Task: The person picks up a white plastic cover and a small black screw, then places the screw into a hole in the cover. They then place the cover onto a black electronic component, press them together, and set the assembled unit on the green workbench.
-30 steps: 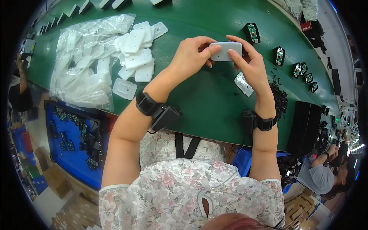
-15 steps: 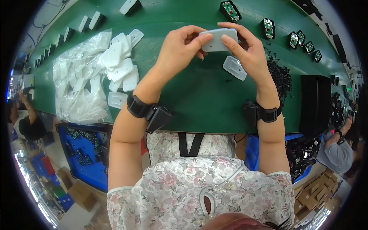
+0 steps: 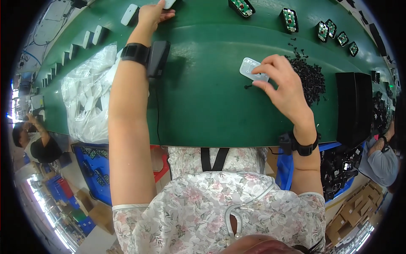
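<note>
At the far edge of the view, my left hand point(image 3: 153, 16) has its fingers around a white-lidded black case point(image 3: 170, 3), which is partly cut off. My right hand point(image 3: 281, 82) hovers over a loose white plastic cover point(image 3: 249, 65), thumb and fingers apart with nothing visible between them. That cover lies hollow side up, showing small round posts inside. Just below it sits a small black screw-like piece point(image 3: 248, 86). A heap of similar small black pieces point(image 3: 311, 78) spreads to the right of my right hand.
White-lidded black cases point(image 3: 130, 15) stand in a row at the left. A clear plastic bag point(image 3: 86, 99) of white covers lies beside my left forearm. Black housings with green circuit boards point(image 3: 290, 20) stand far right. Near the right edge is a tall black box point(image 3: 353, 108).
My left hand has carried the white-lidded case from the middle to the far left. My right hand has let go of it and come down over the loose cover.
</note>
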A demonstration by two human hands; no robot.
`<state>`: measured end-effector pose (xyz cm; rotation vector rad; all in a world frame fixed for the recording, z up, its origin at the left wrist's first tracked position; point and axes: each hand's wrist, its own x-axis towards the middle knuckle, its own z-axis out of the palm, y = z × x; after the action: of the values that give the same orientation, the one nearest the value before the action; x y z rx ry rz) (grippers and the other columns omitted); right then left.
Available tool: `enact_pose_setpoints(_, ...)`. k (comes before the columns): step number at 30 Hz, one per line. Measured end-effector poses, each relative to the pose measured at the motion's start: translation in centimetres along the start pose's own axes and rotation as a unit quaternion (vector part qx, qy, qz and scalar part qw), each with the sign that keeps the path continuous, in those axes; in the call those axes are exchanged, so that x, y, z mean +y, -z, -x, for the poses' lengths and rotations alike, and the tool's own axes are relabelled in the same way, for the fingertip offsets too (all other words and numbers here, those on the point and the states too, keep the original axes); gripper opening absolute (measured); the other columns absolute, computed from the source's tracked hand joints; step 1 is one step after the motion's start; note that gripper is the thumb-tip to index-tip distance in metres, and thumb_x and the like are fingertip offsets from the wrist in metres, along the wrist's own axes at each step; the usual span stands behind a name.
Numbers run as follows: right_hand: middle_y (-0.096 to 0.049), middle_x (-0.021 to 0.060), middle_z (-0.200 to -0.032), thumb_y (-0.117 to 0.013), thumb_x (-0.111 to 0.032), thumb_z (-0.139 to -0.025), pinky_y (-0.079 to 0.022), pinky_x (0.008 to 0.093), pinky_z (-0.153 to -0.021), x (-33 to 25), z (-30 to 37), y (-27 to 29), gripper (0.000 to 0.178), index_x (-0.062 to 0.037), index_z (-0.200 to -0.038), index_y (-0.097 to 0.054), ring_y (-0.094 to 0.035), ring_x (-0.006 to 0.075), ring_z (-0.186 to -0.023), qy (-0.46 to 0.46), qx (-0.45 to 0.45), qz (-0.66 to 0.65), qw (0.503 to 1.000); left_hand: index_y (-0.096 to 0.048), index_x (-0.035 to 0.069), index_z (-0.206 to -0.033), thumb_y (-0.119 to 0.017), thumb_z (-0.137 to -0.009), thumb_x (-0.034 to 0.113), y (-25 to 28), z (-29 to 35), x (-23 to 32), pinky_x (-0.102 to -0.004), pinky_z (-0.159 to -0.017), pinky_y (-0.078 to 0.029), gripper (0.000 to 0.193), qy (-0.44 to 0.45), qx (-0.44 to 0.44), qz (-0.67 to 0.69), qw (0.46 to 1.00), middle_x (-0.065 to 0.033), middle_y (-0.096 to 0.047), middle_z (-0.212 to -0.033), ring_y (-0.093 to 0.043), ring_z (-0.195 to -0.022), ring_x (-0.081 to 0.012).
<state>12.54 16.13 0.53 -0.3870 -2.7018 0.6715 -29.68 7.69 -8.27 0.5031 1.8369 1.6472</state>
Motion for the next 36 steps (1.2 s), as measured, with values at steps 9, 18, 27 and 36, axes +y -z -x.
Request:
enact_pose_setpoints(9,-0.051,0.0067,-0.085,-0.068,-0.007,-0.069,-0.045,0.036,-0.068,0.0,1.1,-2.8,0.018,-0.0051,-0.081,-0.055,-0.051,0.0264,-0.082,0.065,-0.023,0.044,0.997,-0.059,-0.005,-0.097,-0.06,-0.089,0.03,-3.6,4.2,2.1,-0.0266,-0.059,-0.049,0.036,-0.077,0.167,-0.345,0.92,-0.0166,-0.067,-0.083,-0.064,-0.068,-0.0206)
enact_pose_setpoints(18,-0.063,0.003,-0.083,-0.06,-0.005,-0.088,-0.042,0.0174,-0.061,1.5,2.2,1.9,0.014,0.0014,-0.1,-0.063,-0.055,0.0063,-0.07,-0.179,0.225,-0.335,0.897,-0.058,0.01,-0.106,-0.069,-0.07,0.016,-19.4,21.5,3.7,-0.0341,-0.081,-0.046,0.039,-0.491,-0.24,-0.497,0.674,-0.0025,-0.057,-0.099,-0.053,-0.097,-0.0223)
enact_pose_setpoints(27,-0.063,0.0106,-0.088,-0.057,-0.001,-0.088,-0.048,0.0219,-0.067,0.8,1.6,0.5,0.018,0.0048,-0.104,-0.058,-0.06,0.0129,-0.074,-0.158,0.195,-0.417,0.874,-0.06,0.01,-0.098,-0.064,-0.073,0.013,-17.3,21.1,4.1,-0.0391,-0.07,-0.051,0.025,-0.374,-0.233,-0.529,0.726,-0.0183,-0.053,-0.096,-0.058,-0.088,-0.031)
enact_pose_setpoints(36,-0.063,0.0073,-0.086,-0.059,0.0,-0.086,-0.047,0.0215,-0.066,-2.1,-3.4,-0.9,0.025,0.0011,-0.111,-0.053,-0.06,0.0114,-0.076,-0.109,0.107,-0.47,0.869,-0.058,0.01,-0.093,-0.063,-0.079,0.01,-13.3,23.5,4.7,-0.0388,-0.055,-0.046,0.015,-0.408,-0.056,-0.255,0.875,-0.0094,-0.055,-0.075,-0.057,-0.066,-0.0312)
